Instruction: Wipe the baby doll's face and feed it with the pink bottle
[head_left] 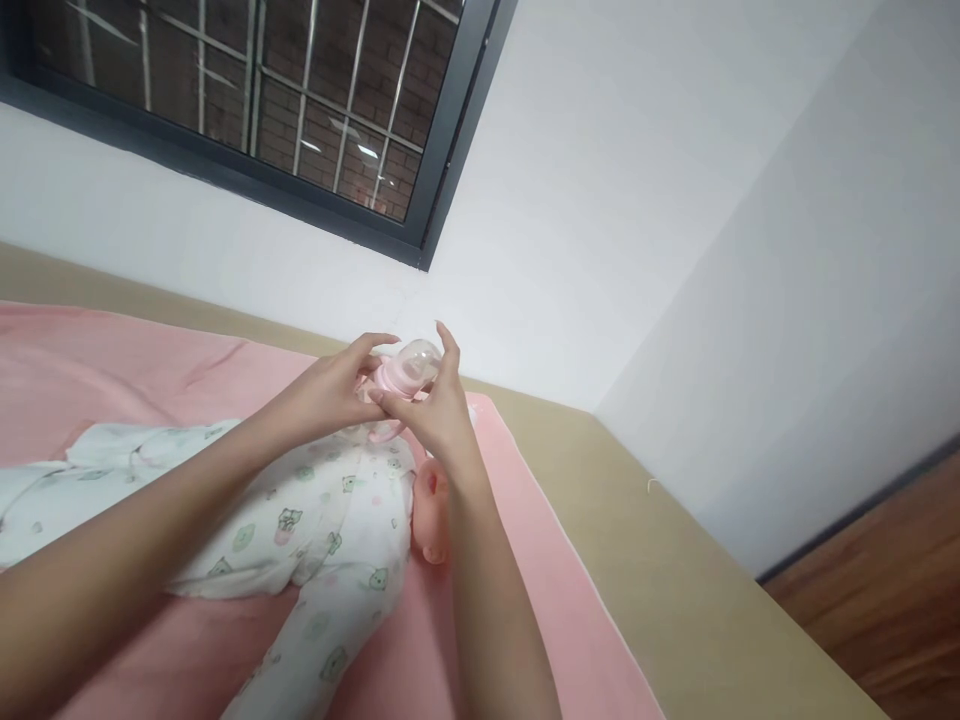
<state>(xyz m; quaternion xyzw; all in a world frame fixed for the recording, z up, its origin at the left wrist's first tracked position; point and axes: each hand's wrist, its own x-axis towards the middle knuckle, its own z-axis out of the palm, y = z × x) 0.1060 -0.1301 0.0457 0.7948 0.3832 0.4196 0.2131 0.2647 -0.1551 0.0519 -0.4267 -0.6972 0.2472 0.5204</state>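
A baby bottle with a pink collar and a clear dome cap is tilted between my hands, above the upper body of a doll. My left hand is closed around the bottle's body from the left. From the right, my right hand grips near the collar and cap, thumb across the front and index finger raised beside the cap. Below lies the doll, dressed in a white printed suit. My right forearm hides most of its head. My fingers cover much of the bottle.
A pink cloth lies under the doll on a tan surface. White walls stand behind and to the right. A dark-framed window with metal bars is at upper left. Brown wood-grain shows at lower right.
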